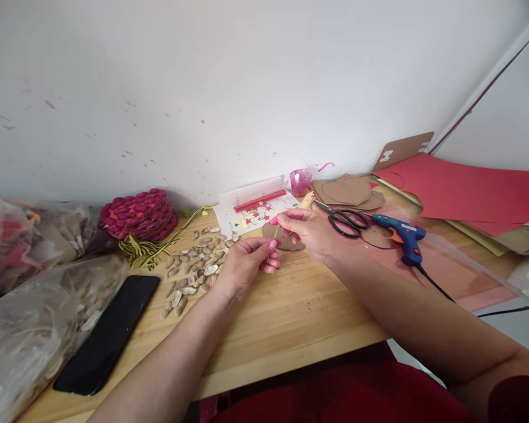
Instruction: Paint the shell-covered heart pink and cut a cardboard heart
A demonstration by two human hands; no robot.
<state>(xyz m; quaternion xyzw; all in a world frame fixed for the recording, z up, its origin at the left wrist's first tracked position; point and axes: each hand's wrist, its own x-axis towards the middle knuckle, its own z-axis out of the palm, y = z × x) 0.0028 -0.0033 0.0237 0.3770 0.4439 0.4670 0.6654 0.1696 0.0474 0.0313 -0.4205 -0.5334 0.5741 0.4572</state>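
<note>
My left hand (255, 258) and my right hand (303, 226) are close together above the wooden table, fingers pinched. Between their fingertips runs a thin pale yellow-green strand (275, 232), which looks like string; its ends are hidden in the fingers. Below and behind the hands lies a round cardboard piece (268, 229) with a pinkish edge, partly covered by them. Peanut shells (194, 261) are spread left of my left hand. Just beyond the hands, small coloured stars (254, 218) and a red strip (260, 201) rest on white paper (224, 216).
Right: black-handled scissors (346, 222), a blue glue gun (403, 238) with its cord, cardboard shapes (348, 192), red sheets (476, 191). A pink cup (300, 182) stands by the wall. Left: a phone (110, 335), plastic bags (48, 323), a magenta stack (139, 214) with yellow-green strings (145, 251).
</note>
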